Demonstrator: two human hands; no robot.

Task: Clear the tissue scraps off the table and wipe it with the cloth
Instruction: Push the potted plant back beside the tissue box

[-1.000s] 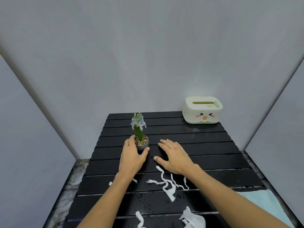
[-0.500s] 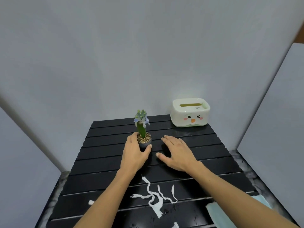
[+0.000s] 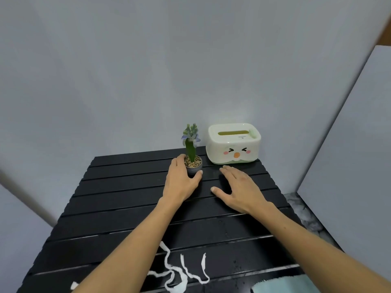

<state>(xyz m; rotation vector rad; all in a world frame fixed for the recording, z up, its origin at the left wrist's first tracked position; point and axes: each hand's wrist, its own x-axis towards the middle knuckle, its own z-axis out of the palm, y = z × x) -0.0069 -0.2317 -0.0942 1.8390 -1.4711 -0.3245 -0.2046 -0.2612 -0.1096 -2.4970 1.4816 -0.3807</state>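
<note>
Thin white tissue scraps point(image 3: 176, 273) lie curled on the near part of the black slatted table point(image 3: 118, 199), between my forearms. A light blue cloth point(image 3: 283, 285) shows at the bottom right edge, partly under my right arm. My left hand point(image 3: 182, 182) is wrapped around a small grey plant pot point(image 3: 193, 167) holding a green plant with pale blue flowers, near the table's far edge. My right hand point(image 3: 241, 189) rests flat on the table with fingers spread, just right of the pot, holding nothing.
A white tissue box point(image 3: 232, 143) with a cartoon face stands at the far right corner, close beside the pot. Grey walls enclose the table at the back and sides. A marbled floor point(image 3: 304, 212) shows past the right edge.
My left hand has slid the plant pot away from me toward the far edge, next to the tissue box. My right hand moved forward alongside. The scraps stayed behind.
</note>
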